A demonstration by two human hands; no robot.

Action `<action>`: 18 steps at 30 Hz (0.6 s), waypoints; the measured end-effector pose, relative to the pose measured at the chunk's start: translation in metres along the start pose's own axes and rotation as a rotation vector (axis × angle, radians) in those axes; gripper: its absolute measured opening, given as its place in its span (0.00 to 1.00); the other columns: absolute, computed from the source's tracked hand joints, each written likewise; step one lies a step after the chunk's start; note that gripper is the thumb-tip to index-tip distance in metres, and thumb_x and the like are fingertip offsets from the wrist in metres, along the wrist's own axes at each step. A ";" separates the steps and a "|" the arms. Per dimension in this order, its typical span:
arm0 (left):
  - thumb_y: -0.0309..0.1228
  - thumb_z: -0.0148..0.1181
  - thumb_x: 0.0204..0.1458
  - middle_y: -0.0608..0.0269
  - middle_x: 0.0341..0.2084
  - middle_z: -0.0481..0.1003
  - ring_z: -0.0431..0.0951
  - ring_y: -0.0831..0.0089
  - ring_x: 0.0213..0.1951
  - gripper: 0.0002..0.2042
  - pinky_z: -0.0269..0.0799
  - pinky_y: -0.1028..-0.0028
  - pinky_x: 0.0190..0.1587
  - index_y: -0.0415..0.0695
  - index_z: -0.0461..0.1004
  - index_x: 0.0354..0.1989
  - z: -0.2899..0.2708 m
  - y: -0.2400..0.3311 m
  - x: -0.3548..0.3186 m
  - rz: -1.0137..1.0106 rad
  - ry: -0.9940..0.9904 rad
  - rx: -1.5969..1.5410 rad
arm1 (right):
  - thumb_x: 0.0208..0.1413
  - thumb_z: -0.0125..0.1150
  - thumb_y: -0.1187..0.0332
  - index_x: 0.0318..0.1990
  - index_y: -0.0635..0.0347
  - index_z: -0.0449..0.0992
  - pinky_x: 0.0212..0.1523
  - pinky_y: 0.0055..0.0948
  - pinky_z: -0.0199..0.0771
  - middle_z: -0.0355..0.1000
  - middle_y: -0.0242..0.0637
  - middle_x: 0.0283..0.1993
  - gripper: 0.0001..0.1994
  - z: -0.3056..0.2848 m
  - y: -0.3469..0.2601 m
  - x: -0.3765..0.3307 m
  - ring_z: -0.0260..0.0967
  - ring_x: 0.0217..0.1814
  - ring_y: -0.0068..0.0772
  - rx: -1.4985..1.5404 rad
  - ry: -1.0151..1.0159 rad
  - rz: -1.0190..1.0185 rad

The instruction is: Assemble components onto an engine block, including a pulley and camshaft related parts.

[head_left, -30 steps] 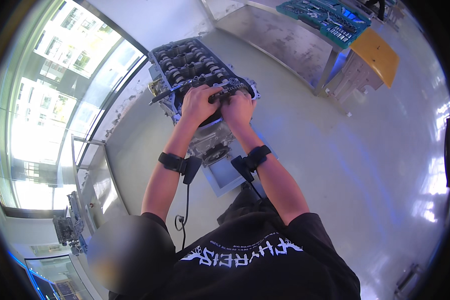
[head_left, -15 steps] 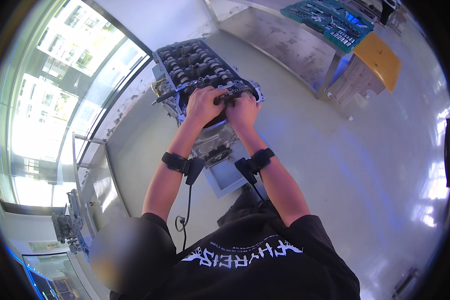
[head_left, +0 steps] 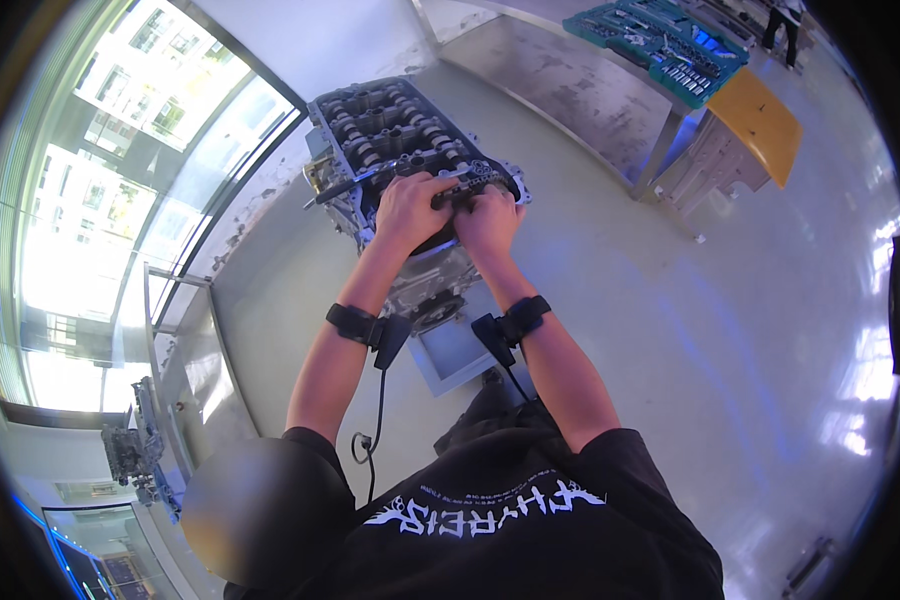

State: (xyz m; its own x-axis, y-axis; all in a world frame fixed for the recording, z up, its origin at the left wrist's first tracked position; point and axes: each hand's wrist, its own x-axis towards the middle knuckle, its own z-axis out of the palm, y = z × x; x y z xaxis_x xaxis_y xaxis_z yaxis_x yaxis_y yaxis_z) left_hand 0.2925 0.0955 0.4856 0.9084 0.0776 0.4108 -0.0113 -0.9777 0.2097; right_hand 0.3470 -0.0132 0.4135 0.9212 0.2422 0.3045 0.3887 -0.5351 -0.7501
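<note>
An engine (head_left: 385,125) with its top uncovered stands in front of me, camshafts and their lobes showing in two rows. Both my hands are at its near end, where a cam sprocket with a chain (head_left: 482,178) sits. My left hand (head_left: 408,212) bends its fingers down into the engine's end, thumb pointing right toward the sprocket. Close beside it, my right hand (head_left: 487,222) is closed just below the sprocket. Whatever the fingertips grip is hidden. A dark-handled tool (head_left: 342,190) lies across the engine's left edge, its other end running toward my left hand.
A metal workbench (head_left: 540,80) at the upper right carries a green socket-tool case (head_left: 660,50). Beside it is a yellow-topped stand (head_left: 760,125). A metal frame (head_left: 195,350) and another engine (head_left: 135,450) stand at left. A person (head_left: 782,30) is in the far right background.
My hands stay at the same spot on the engine, with only a slight shift of the right fingers. The person in the background shows more than before.
</note>
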 end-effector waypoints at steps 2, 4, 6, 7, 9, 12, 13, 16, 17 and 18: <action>0.31 0.65 0.38 0.60 0.28 0.76 0.78 0.59 0.32 0.16 0.74 0.66 0.38 0.50 0.81 0.40 -0.001 0.000 0.001 0.013 0.000 0.004 | 0.42 0.63 0.64 0.27 0.58 0.82 0.50 0.45 0.58 0.74 0.38 0.36 0.08 0.001 0.000 0.001 0.67 0.49 0.45 -0.033 -0.003 -0.002; 0.31 0.65 0.39 0.60 0.28 0.76 0.78 0.59 0.32 0.16 0.74 0.66 0.38 0.50 0.81 0.40 -0.002 0.000 0.000 0.006 -0.009 0.013 | 0.42 0.63 0.64 0.26 0.58 0.81 0.49 0.44 0.59 0.73 0.38 0.36 0.08 0.001 0.001 0.000 0.67 0.48 0.44 -0.056 0.008 -0.018; 0.31 0.65 0.38 0.60 0.28 0.76 0.78 0.59 0.32 0.16 0.74 0.66 0.37 0.50 0.82 0.40 -0.002 0.000 -0.001 0.000 -0.012 0.009 | 0.41 0.64 0.64 0.26 0.58 0.81 0.48 0.44 0.59 0.73 0.38 0.36 0.08 0.002 0.002 0.000 0.67 0.48 0.44 -0.054 -0.008 -0.009; 0.31 0.65 0.38 0.61 0.28 0.77 0.78 0.58 0.32 0.16 0.74 0.65 0.37 0.50 0.82 0.40 -0.002 0.000 -0.002 -0.006 -0.016 0.007 | 0.41 0.64 0.64 0.26 0.58 0.81 0.48 0.44 0.59 0.73 0.37 0.36 0.08 0.001 0.001 0.000 0.67 0.48 0.44 -0.050 -0.023 0.000; 0.31 0.65 0.38 0.61 0.28 0.77 0.78 0.59 0.32 0.16 0.74 0.65 0.37 0.50 0.82 0.40 -0.002 0.000 -0.001 0.015 -0.003 0.012 | 0.40 0.65 0.64 0.25 0.58 0.81 0.48 0.44 0.59 0.73 0.37 0.35 0.08 0.005 0.002 0.000 0.67 0.47 0.44 -0.032 0.027 -0.006; 0.31 0.65 0.38 0.61 0.28 0.77 0.78 0.59 0.31 0.16 0.75 0.65 0.37 0.50 0.82 0.40 0.000 0.000 0.002 0.036 0.011 0.018 | 0.40 0.65 0.64 0.25 0.58 0.81 0.48 0.44 0.59 0.72 0.37 0.36 0.08 0.004 0.004 -0.002 0.67 0.47 0.44 0.001 0.052 -0.010; 0.31 0.65 0.39 0.61 0.28 0.77 0.78 0.59 0.32 0.16 0.75 0.65 0.37 0.50 0.82 0.40 0.000 0.000 0.001 0.034 0.012 0.019 | 0.39 0.65 0.64 0.25 0.57 0.81 0.48 0.44 0.59 0.72 0.37 0.36 0.08 0.002 0.003 -0.002 0.67 0.47 0.44 0.016 0.026 -0.008; 0.31 0.65 0.39 0.61 0.28 0.77 0.78 0.59 0.32 0.16 0.74 0.66 0.37 0.50 0.81 0.40 -0.001 0.002 0.000 -0.003 -0.020 0.034 | 0.39 0.65 0.66 0.25 0.57 0.81 0.49 0.45 0.58 0.72 0.37 0.36 0.06 -0.001 0.002 -0.001 0.67 0.47 0.44 -0.029 -0.011 -0.028; 0.31 0.65 0.39 0.61 0.28 0.77 0.78 0.59 0.32 0.16 0.74 0.66 0.37 0.50 0.81 0.40 -0.001 0.002 0.001 0.003 -0.024 0.032 | 0.39 0.65 0.66 0.25 0.57 0.81 0.49 0.45 0.58 0.72 0.37 0.36 0.06 -0.001 0.003 0.000 0.67 0.47 0.44 -0.029 -0.007 -0.023; 0.31 0.65 0.39 0.61 0.29 0.77 0.78 0.59 0.33 0.16 0.74 0.65 0.38 0.50 0.81 0.40 -0.002 0.001 0.000 0.013 -0.012 0.020 | 0.39 0.64 0.66 0.25 0.57 0.81 0.49 0.44 0.58 0.72 0.37 0.36 0.06 0.000 0.004 0.001 0.67 0.48 0.44 -0.016 -0.012 -0.027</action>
State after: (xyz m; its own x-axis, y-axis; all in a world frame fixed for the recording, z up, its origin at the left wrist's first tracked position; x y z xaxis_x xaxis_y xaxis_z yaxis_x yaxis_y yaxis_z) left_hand 0.2917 0.0952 0.4879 0.9132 0.0628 0.4027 -0.0147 -0.9823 0.1865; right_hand 0.3497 -0.0153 0.4107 0.9102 0.2661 0.3174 0.4136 -0.5415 -0.7319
